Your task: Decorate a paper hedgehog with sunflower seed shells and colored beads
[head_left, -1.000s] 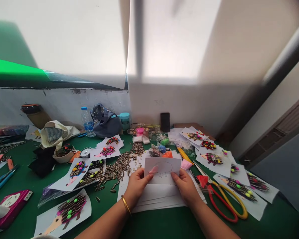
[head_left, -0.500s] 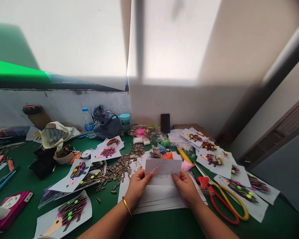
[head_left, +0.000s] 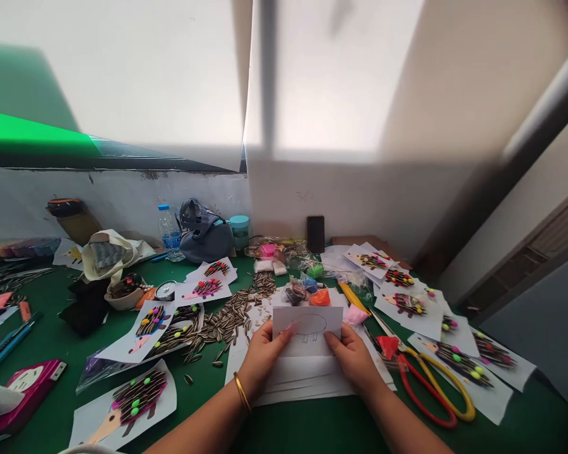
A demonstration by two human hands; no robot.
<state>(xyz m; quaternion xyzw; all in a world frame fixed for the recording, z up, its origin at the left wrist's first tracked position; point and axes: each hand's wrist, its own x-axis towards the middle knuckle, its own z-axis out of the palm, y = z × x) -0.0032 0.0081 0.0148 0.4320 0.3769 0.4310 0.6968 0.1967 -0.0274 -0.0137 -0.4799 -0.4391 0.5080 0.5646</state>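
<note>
Between both hands I hold a white paper card (head_left: 307, 347) tilted up toward me, with an animal outline with legs drawn on it. My left hand (head_left: 265, 353) pinches its left edge, the thumb lying on a pink patch at the drawing's head end. On the right edge, my right hand (head_left: 353, 353) is closed with its thumb over the front. Under the card lie stacked white sheets (head_left: 303, 386). Behind it are small bags of coloured clay, an orange one (head_left: 320, 297) among them.
Loose sunflower seeds (head_left: 236, 308) are heaped left of the sheets. Finished hedgehog pictures (head_left: 137, 403) lie on both sides. Large scissors with red and yellow handles (head_left: 435, 384) rest at right. A phone (head_left: 315, 234), a water bottle (head_left: 169, 232) and a blue bag (head_left: 203, 236) stand along the wall.
The card has shifted very slightly left and down in my hands' grip. The whole view has moved a little; both hands keep their hold.
</note>
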